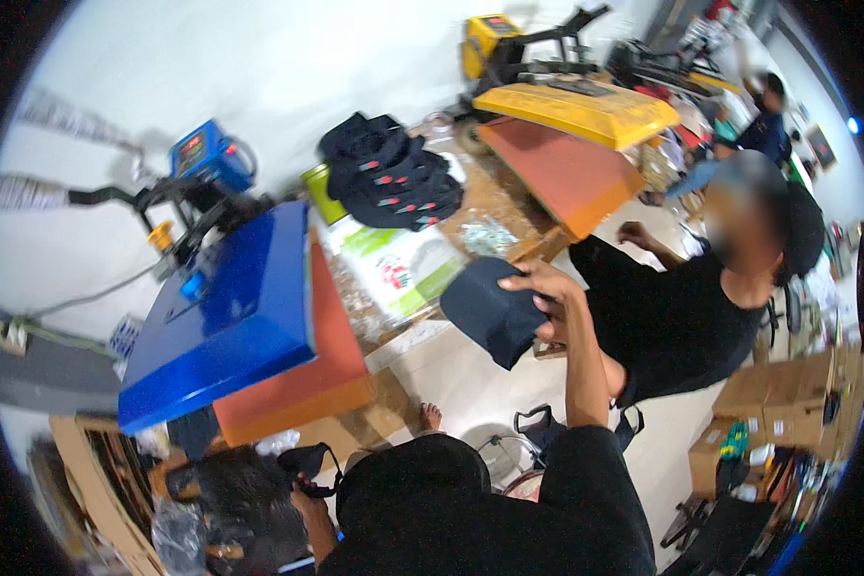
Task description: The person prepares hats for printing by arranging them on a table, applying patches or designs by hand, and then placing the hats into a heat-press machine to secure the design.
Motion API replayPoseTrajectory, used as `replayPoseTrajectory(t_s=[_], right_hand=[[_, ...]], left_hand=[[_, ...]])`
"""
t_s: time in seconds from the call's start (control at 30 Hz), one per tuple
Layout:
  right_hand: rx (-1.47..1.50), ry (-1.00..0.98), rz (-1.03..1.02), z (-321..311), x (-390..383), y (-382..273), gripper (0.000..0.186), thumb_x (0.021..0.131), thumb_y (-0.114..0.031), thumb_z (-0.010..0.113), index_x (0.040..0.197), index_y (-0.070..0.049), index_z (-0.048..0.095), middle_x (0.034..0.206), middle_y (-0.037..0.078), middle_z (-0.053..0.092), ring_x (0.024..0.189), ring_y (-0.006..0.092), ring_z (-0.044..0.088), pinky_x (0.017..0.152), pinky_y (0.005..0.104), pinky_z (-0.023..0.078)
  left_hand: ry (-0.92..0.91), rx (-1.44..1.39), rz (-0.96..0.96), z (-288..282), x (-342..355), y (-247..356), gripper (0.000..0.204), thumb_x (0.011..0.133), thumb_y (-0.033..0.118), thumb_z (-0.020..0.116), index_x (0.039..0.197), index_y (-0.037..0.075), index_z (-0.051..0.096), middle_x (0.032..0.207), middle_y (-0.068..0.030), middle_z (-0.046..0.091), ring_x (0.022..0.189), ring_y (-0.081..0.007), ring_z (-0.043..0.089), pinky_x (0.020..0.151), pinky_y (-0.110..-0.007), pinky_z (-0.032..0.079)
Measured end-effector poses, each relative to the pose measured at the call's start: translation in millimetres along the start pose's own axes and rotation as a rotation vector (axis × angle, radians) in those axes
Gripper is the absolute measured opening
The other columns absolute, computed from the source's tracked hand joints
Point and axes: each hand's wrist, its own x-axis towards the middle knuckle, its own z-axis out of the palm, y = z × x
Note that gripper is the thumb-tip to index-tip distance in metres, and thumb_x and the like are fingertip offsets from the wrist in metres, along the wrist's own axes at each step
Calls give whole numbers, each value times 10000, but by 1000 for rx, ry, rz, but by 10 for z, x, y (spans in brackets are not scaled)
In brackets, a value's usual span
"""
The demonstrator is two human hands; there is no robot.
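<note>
My right hand (pixel 550 293) reaches forward and grips a dark navy cap (pixel 492 309) by its edge, fingers on top. The cap hangs in the air in front of the worktable's edge. Low on the left, my left hand (pixel 307 501) is closed on a black cap (pixel 300 460) with a strap loop showing; much of it is hard to make out. Beyond my right hand, a pile of dark caps (pixel 389 173) with small red and green patches lies on the table. A white and green plastic package (pixel 398 264) lies flat in front of the pile.
A blue heat press (pixel 230 307) with an orange lower pad stands left; a yellow heat press (pixel 576 110) stands at the back right. A person in black (pixel 686 317) sits close on my right. Cardboard boxes (pixel 773 398) stand behind that person. Plastic-wrapped dark goods (pixel 250 509) lie lower left.
</note>
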Motion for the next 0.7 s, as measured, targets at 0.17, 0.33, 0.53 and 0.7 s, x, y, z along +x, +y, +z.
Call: replayPoseTrajectory(t_s=[0.17, 0.33, 0.53, 0.7], right_hand=[[-155, -312, -234, 924, -840, -758, 284, 769, -172, 796, 984, 1, 728, 893, 8, 706, 811, 110, 621, 793, 295, 521], [-346, -478, -364, 2063, -1229, -762, 275, 837, -242, 788, 875, 13, 692, 732, 58, 661, 689, 88, 534, 648, 304, 462], [-534, -657, -76, 3137, -1151, -857, 365, 858, -355, 768, 948, -10, 691, 749, 56, 655, 717, 123, 563, 665, 338, 476], [-377, -565, 146, 3524, -1404, -940, 314, 860, -303, 774, 979, -20, 706, 799, 22, 676, 755, 103, 589, 688, 309, 484]], left_hand=[[279, -363, -121, 102, -826, 769, 323, 1021, 348, 503, 918, 70, 633, 628, -10, 538, 488, -115, 409, 461, -282, 361], [358, -115, 215, 66, -1144, 1742, 420, 1038, 374, 461, 826, 29, 574, 676, -111, 638, 425, -143, 465, 397, -296, 384], [375, -50, 580, -221, -1209, 3021, 445, 1030, 470, 445, 951, 63, 609, 726, -53, 645, 469, -90, 453, 418, -242, 347], [-14, -307, 618, -425, -704, 3881, 383, 1029, 424, 481, 1105, 59, 564, 888, -62, 677, 480, -74, 412, 422, -228, 324]])
